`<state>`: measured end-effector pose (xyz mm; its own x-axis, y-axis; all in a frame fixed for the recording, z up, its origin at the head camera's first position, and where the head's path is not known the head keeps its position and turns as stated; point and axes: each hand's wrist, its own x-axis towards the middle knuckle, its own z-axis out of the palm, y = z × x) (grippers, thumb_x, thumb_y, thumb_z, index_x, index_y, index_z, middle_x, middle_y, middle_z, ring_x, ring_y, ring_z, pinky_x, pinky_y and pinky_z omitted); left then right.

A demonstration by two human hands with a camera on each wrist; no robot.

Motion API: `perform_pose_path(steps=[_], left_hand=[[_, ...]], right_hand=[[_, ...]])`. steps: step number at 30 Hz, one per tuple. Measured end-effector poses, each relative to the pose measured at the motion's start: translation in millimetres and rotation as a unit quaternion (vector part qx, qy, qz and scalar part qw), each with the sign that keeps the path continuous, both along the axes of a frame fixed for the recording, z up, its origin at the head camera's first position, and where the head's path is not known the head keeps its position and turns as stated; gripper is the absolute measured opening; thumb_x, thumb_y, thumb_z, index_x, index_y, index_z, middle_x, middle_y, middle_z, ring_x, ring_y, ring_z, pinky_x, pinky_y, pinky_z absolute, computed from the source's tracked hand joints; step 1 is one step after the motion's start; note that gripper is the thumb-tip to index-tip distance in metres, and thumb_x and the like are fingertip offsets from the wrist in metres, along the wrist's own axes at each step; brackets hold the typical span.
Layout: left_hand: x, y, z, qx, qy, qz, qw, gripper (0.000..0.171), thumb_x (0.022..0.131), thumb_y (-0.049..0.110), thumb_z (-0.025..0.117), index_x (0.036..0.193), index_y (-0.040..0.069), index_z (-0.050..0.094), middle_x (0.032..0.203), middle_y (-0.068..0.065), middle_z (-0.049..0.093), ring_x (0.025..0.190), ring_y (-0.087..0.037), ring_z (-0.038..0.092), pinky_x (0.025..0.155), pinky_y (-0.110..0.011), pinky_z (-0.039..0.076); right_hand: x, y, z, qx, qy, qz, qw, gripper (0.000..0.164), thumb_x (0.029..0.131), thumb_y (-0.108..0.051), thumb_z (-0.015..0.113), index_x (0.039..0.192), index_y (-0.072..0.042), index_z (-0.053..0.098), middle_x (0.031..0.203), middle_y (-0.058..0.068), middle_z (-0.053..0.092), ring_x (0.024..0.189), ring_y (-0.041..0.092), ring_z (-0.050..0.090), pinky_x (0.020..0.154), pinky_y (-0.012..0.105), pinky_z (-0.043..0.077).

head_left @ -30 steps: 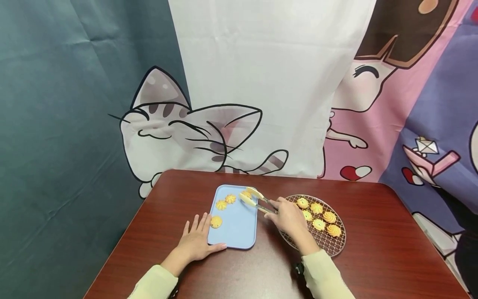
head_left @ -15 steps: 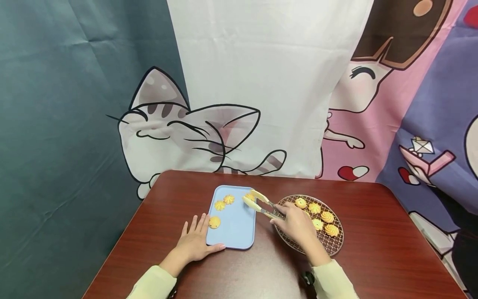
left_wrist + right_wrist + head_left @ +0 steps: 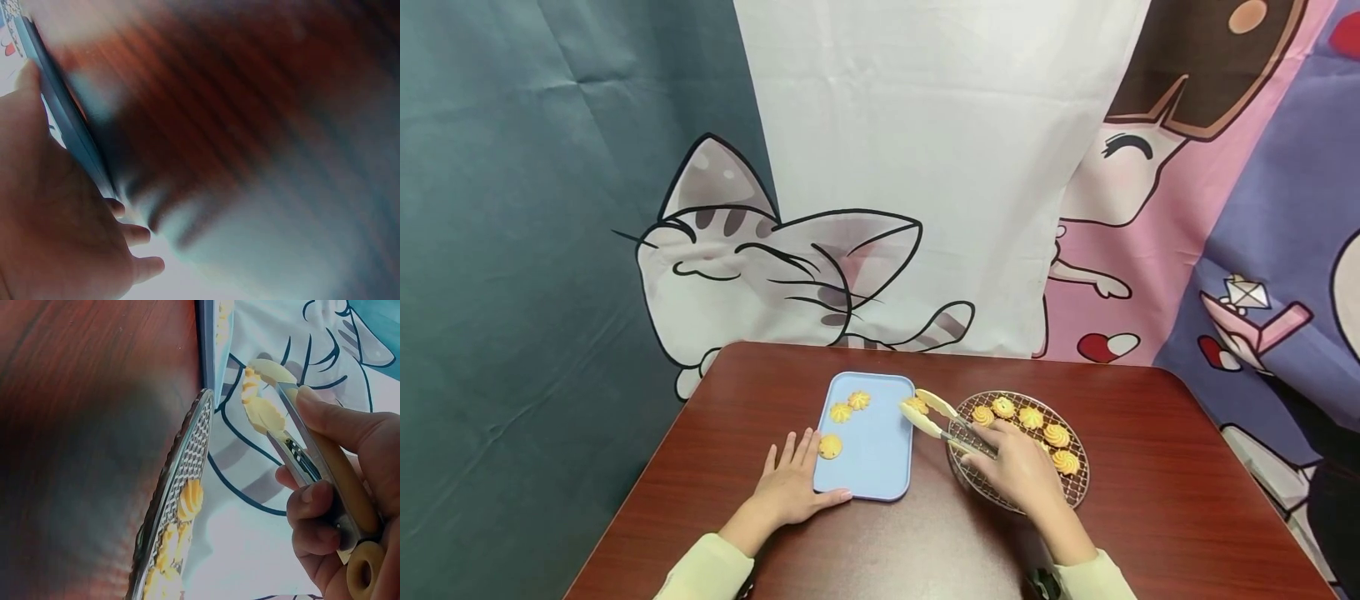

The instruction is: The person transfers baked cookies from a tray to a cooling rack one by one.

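Note:
My right hand (image 3: 1021, 468) grips metal tongs (image 3: 319, 450) with cream tips and a cream handle. Between the tips sits a yellow piped cookie (image 3: 250, 387), held up off the surfaces. In the head view the tongs overlap the right edge of a light blue tray (image 3: 874, 450). Several cookies lie on that tray's left part, one of them a round flat cookie (image 3: 831, 447) and another a ridged cookie (image 3: 841, 412). My left hand (image 3: 788, 492) rests with straight, spread fingers along the tray's left edge, its thumb at the near corner.
A round wire rack (image 3: 1078, 492) stands to the right, partly under my right hand, bearing several swirled cookies (image 3: 1056, 435). Both lie on a dark red wooden table (image 3: 775, 375). A printed cloth (image 3: 880, 150) hangs behind the table's far edge.
My right hand has moved right and slightly nearer, carrying the cookie in the tongs from over the tray to its right edge. My left hand stays put.

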<state>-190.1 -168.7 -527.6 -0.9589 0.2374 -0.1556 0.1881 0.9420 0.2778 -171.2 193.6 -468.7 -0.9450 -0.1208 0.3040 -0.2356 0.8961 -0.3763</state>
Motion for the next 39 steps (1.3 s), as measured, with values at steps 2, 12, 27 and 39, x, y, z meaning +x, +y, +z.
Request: perform_pose_path(steps=[2,12,27,39], left_hand=[[0.3,0,-0.2,0.001,0.0,0.0,1.0,0.12,0.079,0.087,0.052,0.162,0.007,0.019,0.168,-0.015,0.018,0.154,-0.041,0.013,0.12,-0.064,0.007],[2.1,1,1.0,0.002,0.003,0.0,1.0,0.119,0.079,0.086,0.054,0.162,0.007,0.02,0.168,-0.015,0.019,0.154,-0.042,0.014,0.12,-0.064,0.007],[1.7,1,1.7,0.0,0.002,0.0,1.0,0.119,0.08,0.086,0.054,0.162,0.007,0.019,0.168,-0.015,0.019,0.154,-0.042,0.014,0.12,-0.064,0.008],[2.1,2,3.1,-0.002,0.004,-0.003,1.0,0.118,0.08,0.085,0.055,0.162,0.006,0.019,0.168,-0.015,0.019,0.154,-0.042,0.015,0.12,-0.064,0.008]], right_hand=[[3.5,3,0.1,-0.001,0.003,-0.001,1.0,0.055,0.078,-0.039,0.087,0.126,-0.017,0.074,0.117,0.008,0.07,0.095,0.032,0.07,0.075,0.05,0.057],[18.1,15,0.0,0.01,0.031,0.002,0.999,0.054,0.076,-0.037,0.088,0.124,-0.015,0.075,0.096,-0.001,0.067,0.079,0.021,0.067,0.067,0.042,0.056],[32.8,29,4.1,0.006,0.022,-0.013,1.0,0.053,0.079,-0.035,0.087,0.125,-0.013,0.074,0.121,0.017,0.07,0.103,0.043,0.069,0.083,0.06,0.054],[38.7,40,-1.2,0.005,0.035,-0.024,0.999,0.051,0.077,-0.036,0.088,0.123,-0.017,0.076,0.101,-0.003,0.069,0.092,0.029,0.071,0.068,0.052,0.057]])
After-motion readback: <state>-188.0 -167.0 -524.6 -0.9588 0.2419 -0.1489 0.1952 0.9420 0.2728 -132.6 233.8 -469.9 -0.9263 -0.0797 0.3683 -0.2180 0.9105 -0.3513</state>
